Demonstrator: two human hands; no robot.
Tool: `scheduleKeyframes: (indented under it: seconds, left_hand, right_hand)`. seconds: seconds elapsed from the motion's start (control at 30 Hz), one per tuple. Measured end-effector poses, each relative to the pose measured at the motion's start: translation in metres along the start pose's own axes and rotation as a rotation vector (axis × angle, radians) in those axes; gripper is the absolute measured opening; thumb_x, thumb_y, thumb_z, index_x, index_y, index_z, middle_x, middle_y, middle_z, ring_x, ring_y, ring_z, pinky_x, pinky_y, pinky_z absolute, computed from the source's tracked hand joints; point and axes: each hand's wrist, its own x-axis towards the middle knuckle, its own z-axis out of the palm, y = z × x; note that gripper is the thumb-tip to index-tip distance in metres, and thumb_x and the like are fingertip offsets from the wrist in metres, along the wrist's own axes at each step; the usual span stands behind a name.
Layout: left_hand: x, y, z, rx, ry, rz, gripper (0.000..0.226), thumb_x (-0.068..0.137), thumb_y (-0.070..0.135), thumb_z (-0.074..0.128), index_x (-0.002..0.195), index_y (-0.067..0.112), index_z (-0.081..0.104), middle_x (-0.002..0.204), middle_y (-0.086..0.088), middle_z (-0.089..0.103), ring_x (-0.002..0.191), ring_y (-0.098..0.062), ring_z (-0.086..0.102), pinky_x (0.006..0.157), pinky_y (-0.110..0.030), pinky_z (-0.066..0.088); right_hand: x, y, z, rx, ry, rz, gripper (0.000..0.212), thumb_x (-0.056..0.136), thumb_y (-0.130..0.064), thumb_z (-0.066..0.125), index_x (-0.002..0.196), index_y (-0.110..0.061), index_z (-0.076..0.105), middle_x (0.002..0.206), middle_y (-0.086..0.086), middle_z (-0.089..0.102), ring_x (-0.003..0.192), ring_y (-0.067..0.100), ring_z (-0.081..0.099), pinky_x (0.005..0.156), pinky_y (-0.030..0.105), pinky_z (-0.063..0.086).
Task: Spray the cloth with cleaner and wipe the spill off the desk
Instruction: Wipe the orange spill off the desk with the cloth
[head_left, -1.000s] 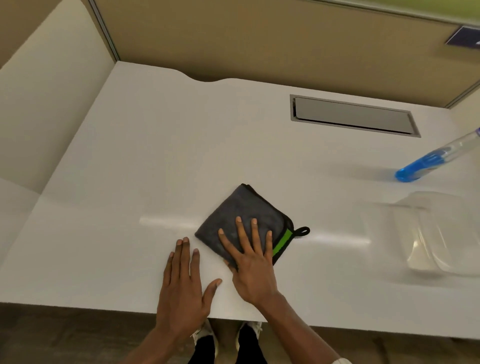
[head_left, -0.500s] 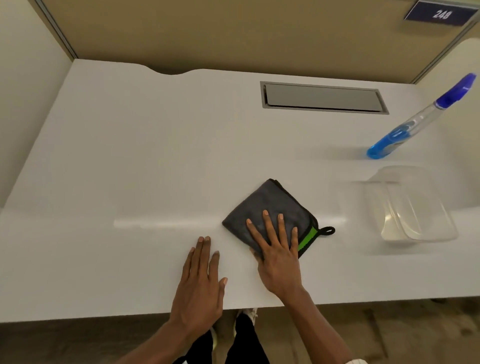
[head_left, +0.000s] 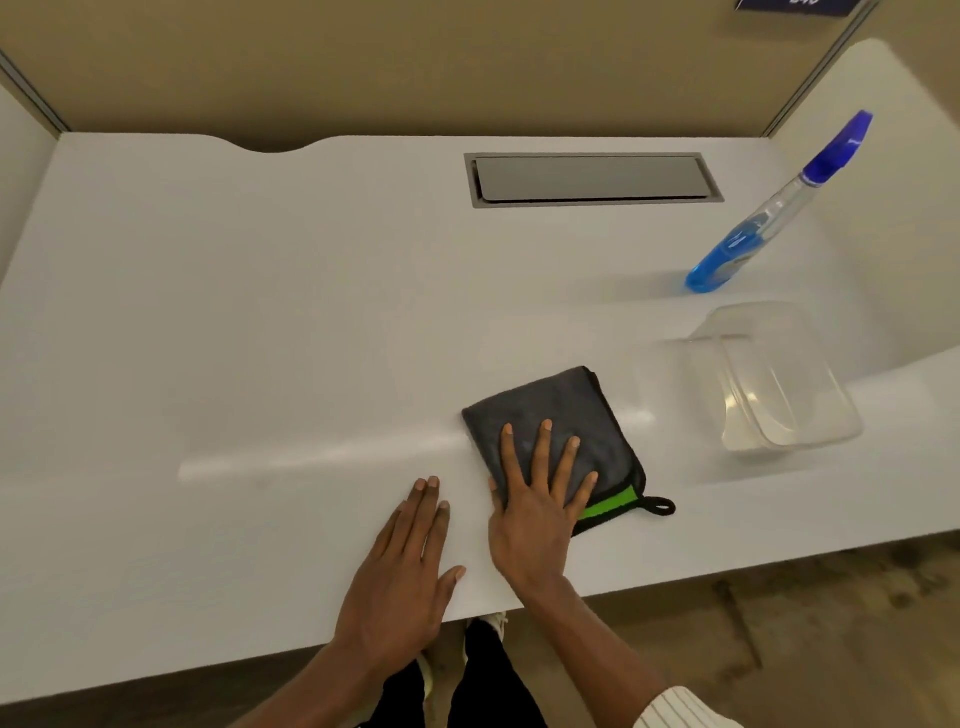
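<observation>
Since the earlier frames the cloth (head_left: 556, 431) has shifted rightward along the tabletop (head_left: 260, 312) under the right hand (head_left: 535, 514), closing on the clear container; its corner loop now trails toward the near edge.

Cloth: dark grey, folded to a rough square, black-bound edge, bright green strip at the near right corner, small black hanging loop (head_left: 658, 505) lying flat on the surface. It sits near the front edge, right of centre.

Hands: right hand flat on the cloth, fingers spread, pressing it down and gripping nothing. Left hand (head_left: 400, 582) flat on the bare tabletop just beside it, fingers together, thumb out, holding nothing. The two hands are close but not touching.

Spray bottle (head_left: 769, 218): clear body, blue liquid in the lower part, blue trigger head, standing at the far right, well apart from the cloth. Its label print is too small to read.

Writing: a dark blue plate (head_left: 795, 6) on the partition at the top edge; its characters are cut off and unreadable.

Surroundings: an empty-looking clear plastic container (head_left: 769, 384) stands between bottle and cloth, to the cloth's right. A grey recessed flap (head_left: 592, 179) is set into the far side of the tabletop. A pale sheen streaks the surface left of the cloth. Nothing lies on the tabletop to the cloth's left.
</observation>
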Motion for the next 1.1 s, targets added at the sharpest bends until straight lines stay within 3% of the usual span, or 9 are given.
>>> scheduleKeyframes:
  seconds: [0.17,0.27,0.4,0.57,0.77,0.87,1.0,1.1]
  left_hand:
    - [0.001,0.004,0.005,-0.025,-0.025,-0.034,0.074,0.104,0.054,0.043,0.161,0.006,0.046,0.174,-0.015,0.032,0.161,-0.025,0.022,0.130,-0.032,0.005]
    - [0.001,0.003,0.009,-0.018,-0.025,-0.031,0.076,0.106,0.054,0.043,0.166,0.008,0.035,0.178,-0.015,0.025,0.168,-0.023,0.005,0.133,-0.031,0.000]
    - [0.001,0.001,0.013,-0.005,-0.039,-0.030,0.080,0.105,0.054,0.048,0.168,0.009,0.030,0.181,-0.011,0.014,0.169,-0.021,-0.002,0.134,-0.030,-0.006]
    - [-0.002,0.001,0.016,-0.004,-0.007,-0.020,0.077,0.108,0.052,0.046,0.169,0.008,0.029,0.182,-0.010,0.009,0.169,-0.024,0.003,0.134,-0.032,0.000]
    - [-0.001,0.008,0.007,-0.021,-0.003,-0.061,0.072,0.108,0.050,0.045,0.165,0.007,0.037,0.180,-0.012,0.019,0.168,-0.024,0.009,0.131,-0.033,0.009]
    - [0.006,0.016,-0.003,-0.033,-0.053,-0.117,0.071,0.103,0.051,0.046,0.158,0.006,0.050,0.174,-0.014,0.034,0.163,-0.027,0.027,0.129,-0.032,0.008]
    - [0.017,0.033,-0.015,-0.042,-0.131,-0.123,0.074,0.100,0.055,0.047,0.154,0.005,0.057,0.168,-0.017,0.044,0.154,-0.031,0.044,0.126,-0.035,0.009]
    - [0.032,0.042,-0.020,-0.022,-0.138,-0.099,0.076,0.094,0.056,0.069,0.150,0.006,0.062,0.164,-0.017,0.050,0.151,-0.030,0.047,0.125,-0.034,0.008]
  right_hand:
    - [0.010,-0.004,0.010,-0.020,0.008,-0.354,0.072,0.104,-0.043,0.046,0.166,-0.040,0.009,0.177,0.007,0.005,0.162,0.042,-0.002,0.122,0.075,0.010]
    - [0.044,0.006,0.005,-0.022,-0.011,-0.456,0.076,0.104,-0.039,0.052,0.165,-0.044,0.009,0.178,0.002,0.002,0.163,0.037,-0.004,0.124,0.072,0.010]
    - [0.101,0.016,-0.007,-0.013,-0.052,-0.418,0.066,0.107,-0.043,0.042,0.164,-0.047,0.009,0.178,-0.001,0.000,0.163,0.034,-0.009,0.126,0.070,0.003]
    - [0.154,0.048,-0.026,0.030,-0.042,-0.143,0.060,0.110,-0.046,0.038,0.164,-0.047,0.012,0.177,-0.004,0.001,0.163,0.032,-0.009,0.126,0.069,-0.003]
    - [0.115,0.048,-0.022,0.065,0.022,0.162,0.064,0.108,-0.045,0.043,0.165,-0.044,0.013,0.178,0.002,0.005,0.163,0.037,-0.006,0.124,0.073,0.002]
    - [0.073,0.040,-0.012,0.030,0.063,0.137,0.066,0.107,-0.042,0.048,0.165,-0.038,0.017,0.177,0.007,0.010,0.162,0.041,0.001,0.124,0.074,0.005]
    - [0.031,0.043,0.002,-0.026,0.058,-0.081,0.069,0.106,-0.040,0.047,0.166,-0.038,0.013,0.177,0.006,0.009,0.162,0.040,-0.002,0.124,0.073,0.008]
    - [0.034,0.052,-0.002,-0.029,0.017,-0.228,0.068,0.104,-0.039,0.047,0.166,-0.036,0.018,0.176,0.007,0.011,0.162,0.040,-0.001,0.123,0.074,0.008]
